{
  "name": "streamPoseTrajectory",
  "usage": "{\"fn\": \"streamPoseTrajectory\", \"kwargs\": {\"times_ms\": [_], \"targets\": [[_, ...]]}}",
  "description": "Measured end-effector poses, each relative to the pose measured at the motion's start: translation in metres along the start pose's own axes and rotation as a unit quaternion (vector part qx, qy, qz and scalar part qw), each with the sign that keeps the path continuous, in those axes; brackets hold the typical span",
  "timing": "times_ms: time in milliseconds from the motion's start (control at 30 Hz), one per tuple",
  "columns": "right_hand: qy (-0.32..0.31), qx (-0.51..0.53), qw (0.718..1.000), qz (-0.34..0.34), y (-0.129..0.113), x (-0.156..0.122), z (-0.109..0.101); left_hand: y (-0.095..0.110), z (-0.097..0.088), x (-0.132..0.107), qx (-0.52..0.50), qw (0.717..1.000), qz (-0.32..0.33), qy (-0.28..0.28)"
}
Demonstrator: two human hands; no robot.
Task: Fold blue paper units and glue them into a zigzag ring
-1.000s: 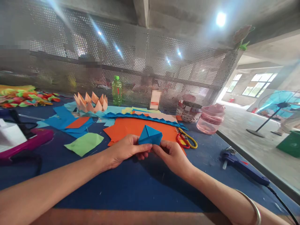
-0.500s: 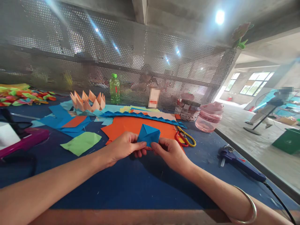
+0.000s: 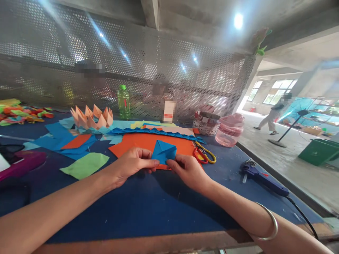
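Note:
A small folded piece of blue paper point(image 3: 164, 151), with crease lines across its face, is held up over the table. My left hand point(image 3: 136, 163) pinches its lower left corner between thumb and fingers. At the lower right corner, my right hand point(image 3: 188, 170) grips it the same way. Behind it lie orange paper sheets point(image 3: 132, 141) and a long folded blue paper strip point(image 3: 156, 132) with a zigzag edge. Scissors point(image 3: 205, 154) with red and yellow handles rest just beyond my right hand. A green paper piece point(image 3: 86, 164) lies left of my left hand.
A glue gun point(image 3: 265, 180) with its cord lies at right; a purple tool point(image 3: 23, 163) is at left. Behind stand a peach paper crown point(image 3: 92, 118), a green bottle point(image 3: 123, 103), a round basket point(image 3: 206, 124) and a pink jug point(image 3: 230, 131). Someone walks beyond the table's right edge.
The view has shifted slightly, moving the table things leftward in the picture. Both hands keep hold of the folded blue paper. The person in the background has moved left past the fan.

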State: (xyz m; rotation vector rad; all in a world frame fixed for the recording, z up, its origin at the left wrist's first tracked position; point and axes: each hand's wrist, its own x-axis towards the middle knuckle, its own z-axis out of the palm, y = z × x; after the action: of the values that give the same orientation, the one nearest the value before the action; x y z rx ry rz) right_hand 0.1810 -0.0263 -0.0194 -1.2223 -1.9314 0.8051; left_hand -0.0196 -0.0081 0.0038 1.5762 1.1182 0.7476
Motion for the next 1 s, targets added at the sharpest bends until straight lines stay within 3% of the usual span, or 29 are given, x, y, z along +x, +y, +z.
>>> {"fn": "streamPoseTrajectory", "kwargs": {"times_ms": [167, 600, 867, 1000], "targets": [[-0.001, 0.005, 1.000, 0.004, 0.0020, 0.0003, -0.0008, -0.0003, -0.0005, -0.0013, 0.000, 1.000, -0.002, -0.015], [-0.003, 0.001, 1.000, 0.004, 0.0033, 0.0027, 0.0003, 0.0022, 0.0011, -0.0018, 0.044, 0.999, 0.006, 0.006], [0.032, 0.002, 0.999, -0.004, 0.0049, 0.0045, -0.0007, 0.0030, 0.0032, -0.0026, 0.054, 0.998, 0.004, -0.017], [0.043, -0.002, 0.999, -0.015, 0.0077, 0.0057, -0.0014, 0.0062, 0.0014, -0.0045, 0.019, 0.999, 0.040, 0.000]]}}
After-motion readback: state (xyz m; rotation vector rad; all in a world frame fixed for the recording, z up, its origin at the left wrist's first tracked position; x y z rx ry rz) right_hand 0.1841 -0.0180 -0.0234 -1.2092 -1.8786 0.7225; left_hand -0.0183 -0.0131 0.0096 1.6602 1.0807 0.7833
